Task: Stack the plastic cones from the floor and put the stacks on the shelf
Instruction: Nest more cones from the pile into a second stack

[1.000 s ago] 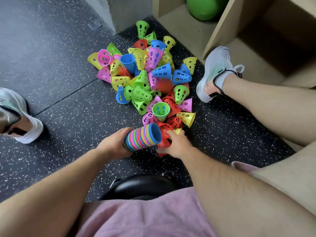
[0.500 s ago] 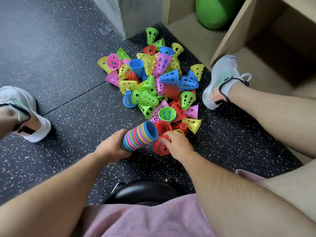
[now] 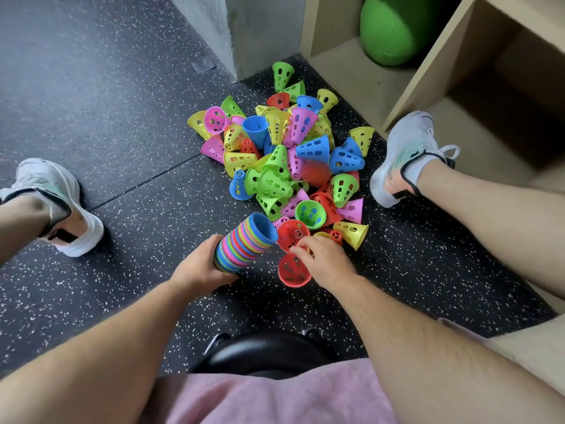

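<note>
Field notes. Two hands and one stack are counted.

- The stack [image 3: 244,244] of nested cones, blue outermost, is held tilted just over the floor [image 3: 107,102]. Its narrow end is wrapped by the curled fingers of the left hand [image 3: 203,267], and its open mouth is turned toward the pile.
- The pile [image 3: 284,154] of loose cones is too overlapped for a true count. Five colours are noted: green, yellow, pink, blue, red.
- Two red mouths are seen at the right hand [image 3: 327,264]. The near red cone [image 3: 292,272] is pinched at its rim by bent fingertips drawn together. The second red cone [image 3: 292,235] lies just beyond those fingertips, beside the stack's mouth.
- Two compartments of the shelf [image 3: 351,65] are visible, with one green ball [image 3: 394,29] in the left one.
- Two shoes [image 3: 406,154] flank the pile.
</note>
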`<state>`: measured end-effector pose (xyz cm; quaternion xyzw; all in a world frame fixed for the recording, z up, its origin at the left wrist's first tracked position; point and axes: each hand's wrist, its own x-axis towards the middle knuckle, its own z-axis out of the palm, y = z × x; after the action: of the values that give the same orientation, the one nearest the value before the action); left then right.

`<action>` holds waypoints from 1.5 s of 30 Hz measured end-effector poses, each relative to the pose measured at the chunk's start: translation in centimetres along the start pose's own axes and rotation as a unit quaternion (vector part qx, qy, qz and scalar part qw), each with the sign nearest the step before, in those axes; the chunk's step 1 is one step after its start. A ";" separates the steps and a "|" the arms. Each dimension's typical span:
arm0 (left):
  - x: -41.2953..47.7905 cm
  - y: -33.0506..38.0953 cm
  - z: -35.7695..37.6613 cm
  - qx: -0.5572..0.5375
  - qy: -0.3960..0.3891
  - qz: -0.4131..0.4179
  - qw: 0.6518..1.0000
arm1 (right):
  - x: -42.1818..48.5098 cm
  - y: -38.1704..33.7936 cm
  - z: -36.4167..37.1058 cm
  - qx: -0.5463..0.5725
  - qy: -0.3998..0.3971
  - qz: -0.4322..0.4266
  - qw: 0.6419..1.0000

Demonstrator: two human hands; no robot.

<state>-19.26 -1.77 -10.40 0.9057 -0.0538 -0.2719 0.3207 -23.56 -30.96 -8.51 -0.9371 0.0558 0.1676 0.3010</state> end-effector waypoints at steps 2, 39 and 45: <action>-0.1 -0.3 0.0 -0.014 0.018 -0.007 1.000 | 0.1 -0.9 0.2 0.022 -0.008 -0.015 1.000; 1.4 -2.7 -1.1 -0.068 0.137 -0.109 0.982 | 8.9 -9.8 -2.3 0.077 0.232 -0.103 0.964; 1.3 -2.6 -1.1 -0.075 0.141 -0.108 0.981 | 8.5 -11.3 -0.9 0.071 0.280 -0.234 0.928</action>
<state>-17.79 0.55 -11.81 0.9088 0.1106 -0.1781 0.3608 -12.98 -22.34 -4.64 -0.9085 -0.0713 -0.1817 0.3695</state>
